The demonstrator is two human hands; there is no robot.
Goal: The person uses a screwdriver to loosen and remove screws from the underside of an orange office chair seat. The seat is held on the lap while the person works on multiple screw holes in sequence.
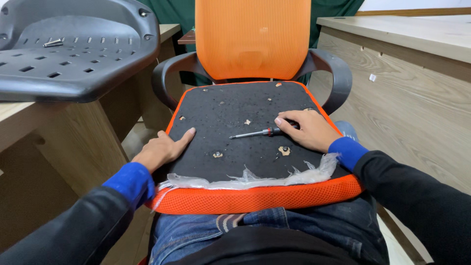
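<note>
Currently seat cushion [245, 142] lies underside up on the lap, plastic seat pan [73, 54] already off on the desk. Right hand [306, 130] loosely grips screwdriver [255, 132]; left hand [164, 149] flat, steadying the edge. Remaining fasteners look, perhaps, mostly out.

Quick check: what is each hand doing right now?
Left hand: open, flat on the left edge of the upturned seat cushion, holding nothing.
Right hand: fingers curled over the handle of the screwdriver lying on the cushion.
</note>
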